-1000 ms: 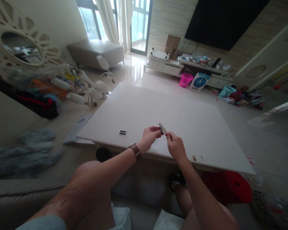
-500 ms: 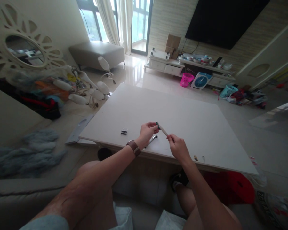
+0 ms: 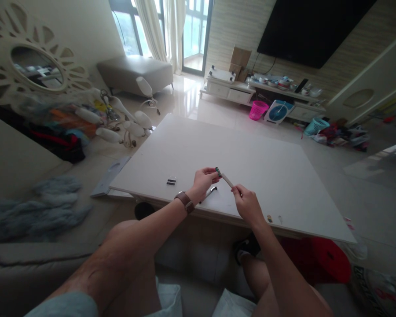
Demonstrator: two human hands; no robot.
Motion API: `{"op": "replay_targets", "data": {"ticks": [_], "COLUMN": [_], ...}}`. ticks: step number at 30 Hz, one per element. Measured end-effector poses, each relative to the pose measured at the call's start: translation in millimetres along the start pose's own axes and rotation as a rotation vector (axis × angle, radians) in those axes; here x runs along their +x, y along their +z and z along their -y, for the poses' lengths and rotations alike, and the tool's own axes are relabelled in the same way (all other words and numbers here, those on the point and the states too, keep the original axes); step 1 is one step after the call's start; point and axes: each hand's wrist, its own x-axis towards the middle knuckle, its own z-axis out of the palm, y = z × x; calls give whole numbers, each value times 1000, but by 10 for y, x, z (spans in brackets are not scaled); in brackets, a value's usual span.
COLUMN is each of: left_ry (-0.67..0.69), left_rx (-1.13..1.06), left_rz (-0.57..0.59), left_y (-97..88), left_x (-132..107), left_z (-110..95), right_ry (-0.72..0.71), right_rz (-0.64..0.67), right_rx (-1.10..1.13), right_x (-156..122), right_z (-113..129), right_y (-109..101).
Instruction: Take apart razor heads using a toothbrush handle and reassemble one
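Note:
Between the fingertips of my left hand (image 3: 204, 179) is a small black-and-green razor cartridge (image 3: 218, 171), held above the white table. My right hand (image 3: 247, 201) is closed round the near end of a slim, pale stick (image 3: 227, 180); its exact kind is too small to make out. The far end of that stick lies right beside the cartridge, and I cannot tell whether they touch. Beneath my left wrist a silver-and-black razor handle (image 3: 211, 193) rests on the table, partly hidden. Farther left lies a clear holder with black cartridges (image 3: 171, 181).
The white table (image 3: 251, 154) spans the area before me. Near its front edge lie a small yellow-and-black piece (image 3: 269, 218) and a clear piece (image 3: 280, 219). A chandelier (image 3: 132, 127) stands beyond the left edge. A red roll (image 3: 331, 259) is on the floor at right.
The whole view has shifted slightly. The pale stick's tip appears a little farther from the cartridge. Both hands keep their holds.

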Motion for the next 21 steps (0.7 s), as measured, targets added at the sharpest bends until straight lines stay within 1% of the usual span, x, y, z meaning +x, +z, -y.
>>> {"op": "replay_targets", "data": {"ticks": [3, 7, 9, 11, 14, 17, 19, 21], "left_ry": [0, -31, -49, -57, -37, -14, -13, -19], "left_rx": [29, 71, 65, 46, 21, 11, 20, 40], "left_rz": [8, 80, 103, 91, 40, 18, 29, 62], "left_y": [-1, 22, 30, 30, 16, -5, -11, -5], "left_x": [-23, -106, -128, -118, -57, -7, -11, -47], "left_z": [32, 185, 226, 210, 104, 21, 33, 100], "right_ry": [-2, 0, -3, -2, 8, 13, 12, 12], "right_rz": [23, 12, -1, -31, -65, -27, 9, 16], "right_rx": [-14, -11, -8, -4, 12, 15, 17, 14], "right_x": [-6, 41, 63, 70, 51, 16, 4, 14], "right_z": [13, 43, 47, 38, 9, -8, -3, 11], "right_y": [30, 56, 44, 11, -47, -60, -29, 19]}}
